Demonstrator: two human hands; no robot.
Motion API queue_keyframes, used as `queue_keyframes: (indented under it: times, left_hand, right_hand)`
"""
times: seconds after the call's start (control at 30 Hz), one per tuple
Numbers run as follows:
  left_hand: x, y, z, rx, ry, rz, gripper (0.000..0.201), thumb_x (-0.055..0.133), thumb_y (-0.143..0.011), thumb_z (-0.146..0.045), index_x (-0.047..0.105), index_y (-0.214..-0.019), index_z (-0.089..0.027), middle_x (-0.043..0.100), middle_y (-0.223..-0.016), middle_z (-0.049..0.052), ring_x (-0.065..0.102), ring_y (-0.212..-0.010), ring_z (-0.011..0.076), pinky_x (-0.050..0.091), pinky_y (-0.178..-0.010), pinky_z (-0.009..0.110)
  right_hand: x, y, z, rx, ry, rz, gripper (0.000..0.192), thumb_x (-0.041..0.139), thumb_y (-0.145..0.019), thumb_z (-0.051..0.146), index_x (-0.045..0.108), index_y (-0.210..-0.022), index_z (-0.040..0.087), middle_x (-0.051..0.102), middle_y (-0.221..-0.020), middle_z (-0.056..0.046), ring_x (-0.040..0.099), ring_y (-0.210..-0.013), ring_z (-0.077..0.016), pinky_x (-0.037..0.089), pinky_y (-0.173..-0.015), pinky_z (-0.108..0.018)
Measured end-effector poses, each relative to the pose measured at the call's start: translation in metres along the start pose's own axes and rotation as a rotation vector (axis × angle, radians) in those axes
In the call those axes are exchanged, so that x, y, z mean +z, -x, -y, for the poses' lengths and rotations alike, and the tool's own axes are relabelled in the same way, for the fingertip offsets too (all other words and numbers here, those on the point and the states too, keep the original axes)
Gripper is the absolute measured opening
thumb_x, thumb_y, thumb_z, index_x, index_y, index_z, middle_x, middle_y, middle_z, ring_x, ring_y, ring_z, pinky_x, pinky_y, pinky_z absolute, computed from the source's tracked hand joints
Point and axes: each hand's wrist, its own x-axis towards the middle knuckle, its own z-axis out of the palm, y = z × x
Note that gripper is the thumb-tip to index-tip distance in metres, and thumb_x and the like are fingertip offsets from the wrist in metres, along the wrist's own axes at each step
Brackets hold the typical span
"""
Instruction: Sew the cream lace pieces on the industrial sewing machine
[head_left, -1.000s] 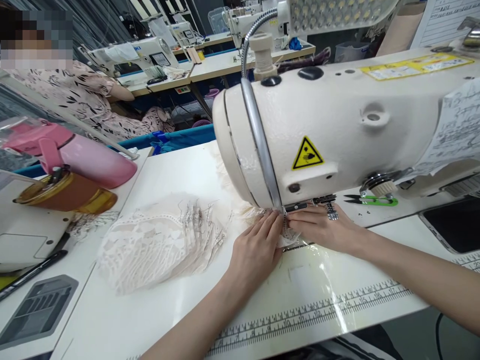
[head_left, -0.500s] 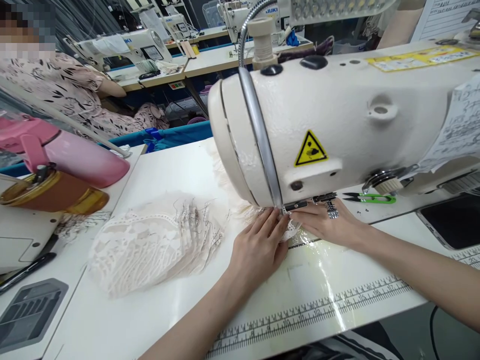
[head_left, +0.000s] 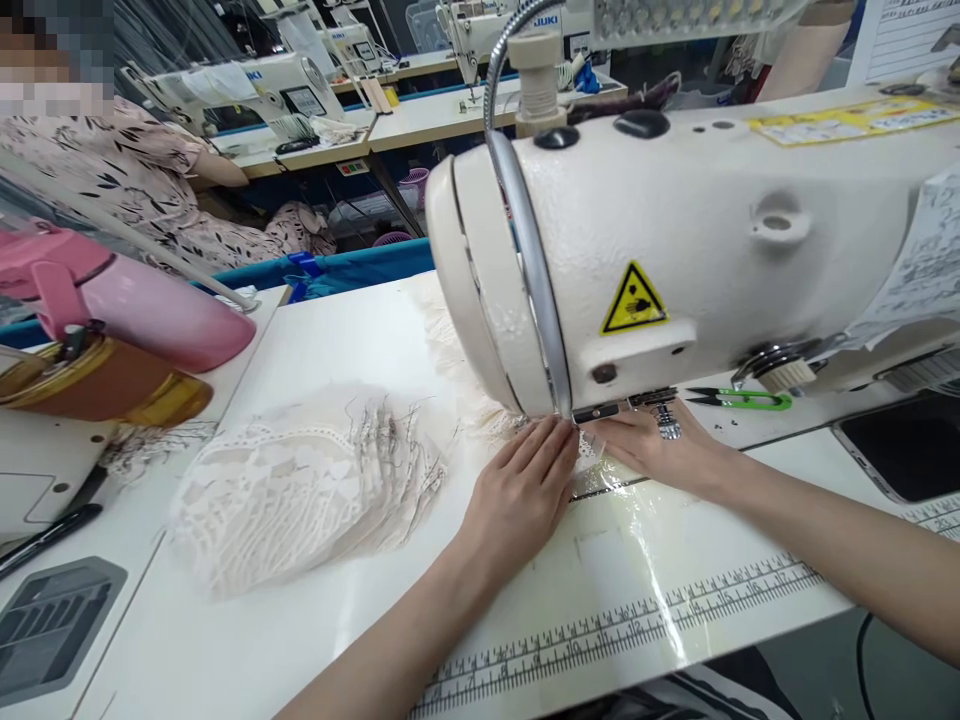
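Note:
Under the head of a white sewing machine [head_left: 555, 300], a piece of cream lace fabric [head_left: 589, 448] lies at the needle area. My left hand [head_left: 521, 485] rests on this lace with its fingers drawn together and closed on it; the thumb is mostly hidden. From the other side, my right hand [head_left: 660, 450] reaches in below the machine head, fingers together and closed on the lace edge, with their tips partly hidden. The needle cannot be seen behind the machine head. Left of my hands lies a pile of cream lace pieces [head_left: 300, 490] with loose dark threads.
Green thread snips [head_left: 750, 398] and a phone [head_left: 900, 450] lie to the right. A printed ruler [head_left: 577, 650] runs along the front edge. At left stand a pink bottle [head_left: 165, 310] and an amber cup [head_left: 112, 380]. Another person [head_left: 150, 190] sits at the far left.
My left fingers have drawn closer together by the needle area. My right hand stays almost in place. The view has shifted slightly, so the machine appears a little farther right.

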Motion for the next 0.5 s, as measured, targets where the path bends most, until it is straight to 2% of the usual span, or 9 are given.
queue_keyframes:
  times: [0.1,0.2,0.27,0.4,0.5]
  left_hand:
    - [-0.001,0.002,0.001,0.07,-0.008,-0.009,0.03,0.049,-0.089,-0.014,0.06,-0.116,-0.006,0.063,-0.121,0.012,0.06,-0.114,0.0236,0.053,-0.097,0.037]
    - [-0.003,0.004,0.003,0.057,-0.002,0.005,0.031,0.048,-0.089,-0.014,0.06,-0.116,-0.005,0.064,-0.12,0.013,0.06,-0.113,0.0244,0.054,-0.094,0.037]
    - [-0.004,0.005,0.005,0.051,0.01,0.022,0.032,0.048,-0.089,-0.015,0.06,-0.116,-0.005,0.064,-0.12,0.013,0.059,-0.113,0.0248,0.054,-0.094,0.038]
    - [-0.008,0.006,0.01,0.024,0.028,0.036,0.032,0.045,-0.089,-0.014,0.062,-0.115,-0.006,0.065,-0.119,0.012,0.06,-0.112,0.0237,0.055,-0.093,0.036]
    - [-0.009,0.005,0.014,0.022,0.035,0.034,0.031,0.044,-0.088,-0.014,0.063,-0.113,-0.007,0.065,-0.118,0.011,0.062,-0.11,0.0229,0.055,-0.092,0.036]
  right_hand:
    - [0.006,0.004,-0.002,-0.043,0.118,-0.008,0.025,0.042,-0.092,0.016,0.066,-0.096,0.024,0.068,-0.089,-0.002,0.058,-0.07,-0.0169,0.047,-0.068,-0.034]
    - [0.005,0.008,0.0,-0.126,0.251,-0.054,0.028,0.044,-0.089,0.008,0.064,-0.103,0.021,0.069,-0.103,-0.002,0.058,-0.064,-0.0145,0.045,-0.07,-0.036]
    - [0.002,0.008,0.004,-0.166,0.346,-0.076,0.03,0.044,-0.087,0.005,0.063,-0.106,0.019,0.069,-0.105,-0.003,0.058,-0.064,-0.0142,0.043,-0.067,-0.035]
    - [-0.002,0.004,0.012,-0.191,0.337,-0.025,0.031,0.041,-0.088,0.004,0.062,-0.105,0.019,0.07,-0.101,-0.002,0.06,-0.076,-0.0152,0.041,-0.061,-0.032]
    - [0.001,0.003,0.016,-0.21,0.258,0.032,0.031,0.042,-0.088,0.003,0.059,-0.108,0.017,0.068,-0.105,-0.003,0.06,-0.088,-0.0151,0.044,-0.075,-0.032]
